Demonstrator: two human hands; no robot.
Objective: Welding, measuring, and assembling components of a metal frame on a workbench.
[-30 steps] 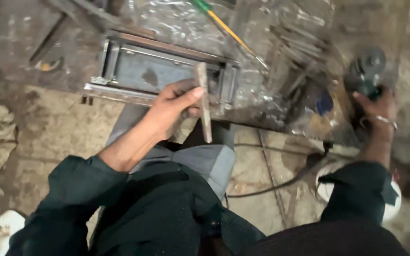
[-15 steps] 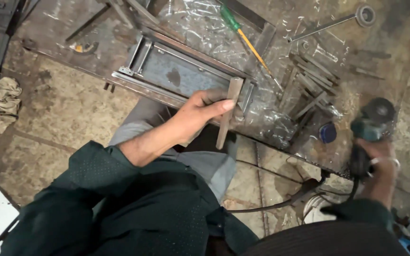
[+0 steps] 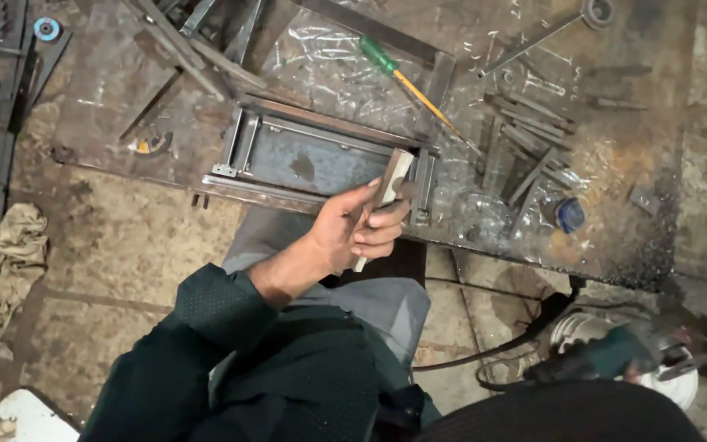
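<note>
Down low at your right, your right hand [image 3: 628, 372] is mostly hidden, so its grip on the green-bodied angle grinder [image 3: 595, 356] is unclear. Your left hand [image 3: 358, 229] closes around a short flat pale steel bar [image 3: 386, 196], tilted up off the rectangular welded steel frame [image 3: 321, 155], which lies flat on the scuffed metal counter [image 3: 615, 237]. Beyond lies a green-handled screwdriver [image 3: 407, 78].

You're in a metalworking shop. A scarred steel tabletop [image 3: 124, 90] carries a welded steel frame [image 3: 321, 155], loose cut bars [image 3: 533, 147] and chalk scribbles. A green-handled screwdriver [image 3: 407, 78] lies among them, and a grinding disc [image 3: 47, 29] sits at the far corner. An angle grinder [image 3: 607, 356] with its cable shows low down, and an oily rag [image 3: 10, 262] lies on the stained concrete floor [image 3: 124, 245].
</note>
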